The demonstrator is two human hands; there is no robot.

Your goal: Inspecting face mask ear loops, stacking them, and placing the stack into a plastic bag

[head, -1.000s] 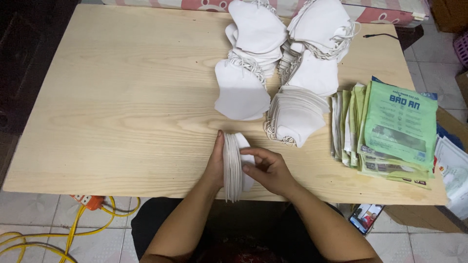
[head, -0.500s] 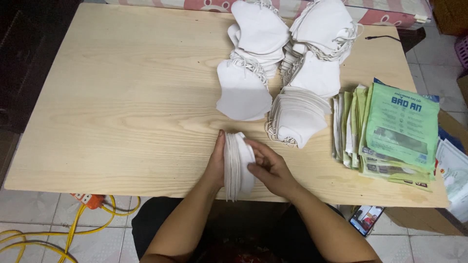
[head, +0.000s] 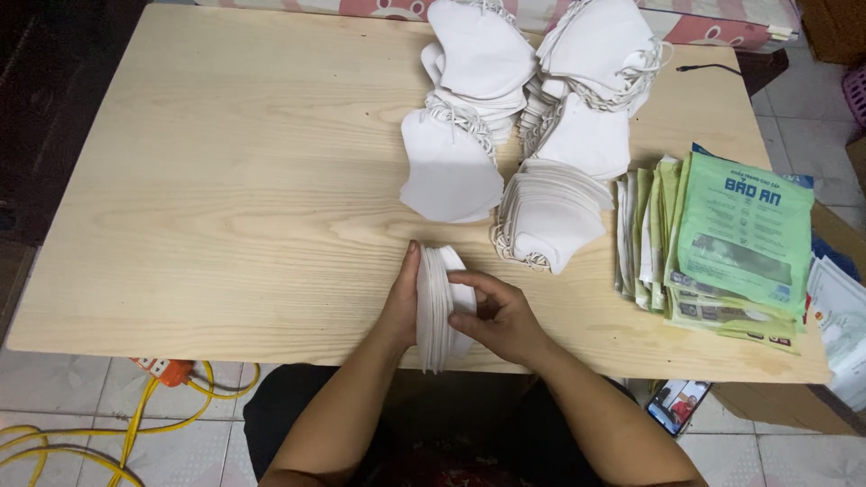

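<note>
Both my hands clamp a small stack of white face masks (head: 437, 307) standing on edge at the near edge of the wooden table (head: 225, 198). My left hand (head: 401, 302) presses flat against the stack's left side. My right hand (head: 501, 316) grips the right side, fingers curled over the masks. Farther back lie several piles of white masks (head: 541, 212) with ear loops, some fanned out, some heaped (head: 595, 45).
A fanned pile of green printed packaging bags (head: 740, 234) lies on the table's right side. A phone (head: 678, 406) sits on the floor at lower right. An orange power strip with yellow cable (head: 171, 374) lies on the tiled floor at left.
My right fingers have shifted slightly on the stack; the stack stays in the same spot at the table's near edge.
</note>
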